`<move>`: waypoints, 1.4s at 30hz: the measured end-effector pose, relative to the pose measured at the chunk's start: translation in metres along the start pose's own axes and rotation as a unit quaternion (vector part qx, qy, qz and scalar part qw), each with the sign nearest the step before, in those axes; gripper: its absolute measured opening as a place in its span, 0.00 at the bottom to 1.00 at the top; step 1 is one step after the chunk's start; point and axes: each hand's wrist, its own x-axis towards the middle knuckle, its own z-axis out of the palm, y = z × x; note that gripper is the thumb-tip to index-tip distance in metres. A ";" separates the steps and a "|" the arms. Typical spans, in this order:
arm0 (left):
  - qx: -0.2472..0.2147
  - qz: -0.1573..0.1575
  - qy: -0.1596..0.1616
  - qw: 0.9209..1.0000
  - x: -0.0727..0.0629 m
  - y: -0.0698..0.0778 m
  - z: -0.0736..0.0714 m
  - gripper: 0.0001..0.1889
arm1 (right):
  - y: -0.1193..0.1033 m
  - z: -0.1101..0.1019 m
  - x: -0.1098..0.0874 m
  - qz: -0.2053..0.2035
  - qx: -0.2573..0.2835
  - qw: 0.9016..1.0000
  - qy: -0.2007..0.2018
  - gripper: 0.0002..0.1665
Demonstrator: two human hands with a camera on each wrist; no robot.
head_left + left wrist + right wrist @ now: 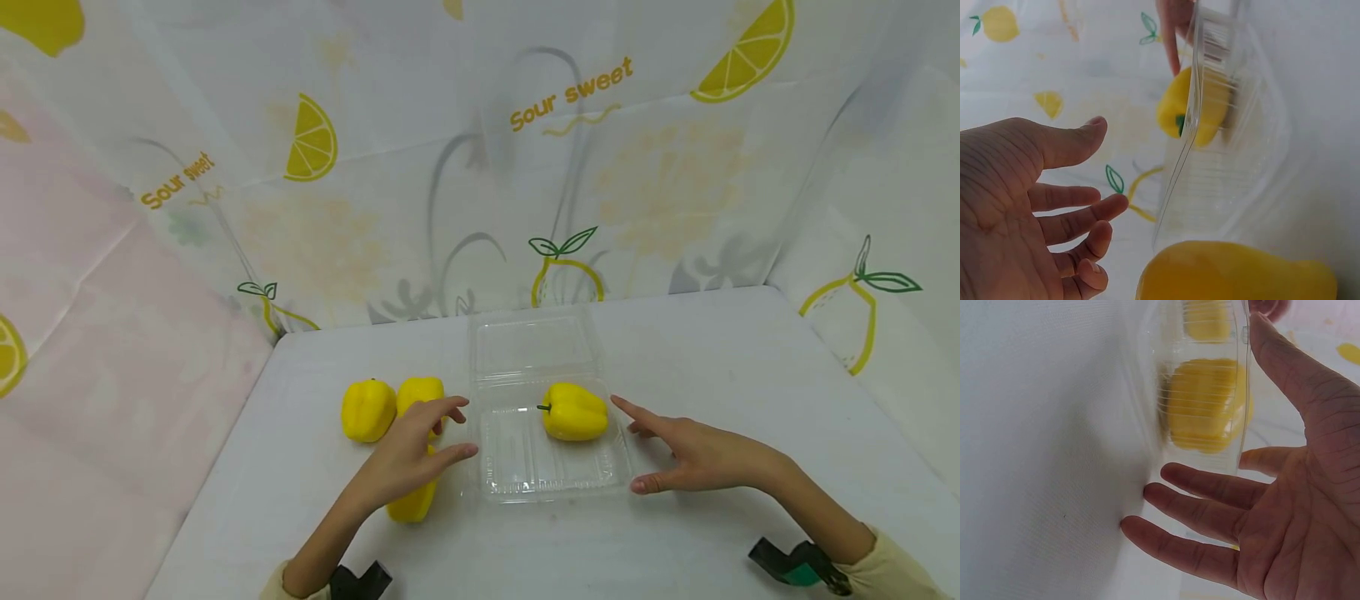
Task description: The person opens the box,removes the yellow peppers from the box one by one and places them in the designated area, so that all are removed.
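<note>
A clear plastic clamshell box (517, 454) lies on the white table with its lid (534, 343) folded back. One yellow bell pepper (576, 412) rests on its side in the box's right part, its green stem pointing left. My left hand (411, 450) hovers left of the box, fingers loosely bent and holding nothing. Beneath and beside it are more yellow peppers, one (411, 502) partly hidden by the hand. At the box's right wall is my right hand (705, 457), fingers spread; in the right wrist view its thumb (1279, 359) is by the rim.
To the left, a yellow pepper (368, 410) stands beside another one (418, 392). A lemon-printed cloth (420, 167) hangs behind the table (712, 350). Dark wrist devices sit at both sleeves.
</note>
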 end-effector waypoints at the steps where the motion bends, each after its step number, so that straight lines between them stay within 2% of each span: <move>1: -0.005 -0.004 0.001 1.000 0.001 0.002 0.002 0.30 | 0.000 0.000 0.000 0.000 0.000 1.000 0.000 0.62; 10: -0.030 -0.005 0.004 1.000 0.010 0.015 0.016 0.31 | 0.000 0.000 0.000 -0.004 -0.001 1.000 0.001 0.62; 20: -0.042 -0.024 0.013 0.999 0.023 0.027 0.035 0.32 | -0.001 0.000 0.000 -0.005 0.000 1.000 0.001 0.62; 31: -0.065 -0.033 0.045 0.996 0.033 0.038 0.058 0.33 | -0.004 -0.001 -0.001 -0.004 0.000 1.000 0.002 0.62; 42: -0.065 -0.046 0.072 0.994 0.045 0.048 0.079 0.35 | -0.003 0.000 -0.001 -0.014 -0.006 1.000 0.006 0.62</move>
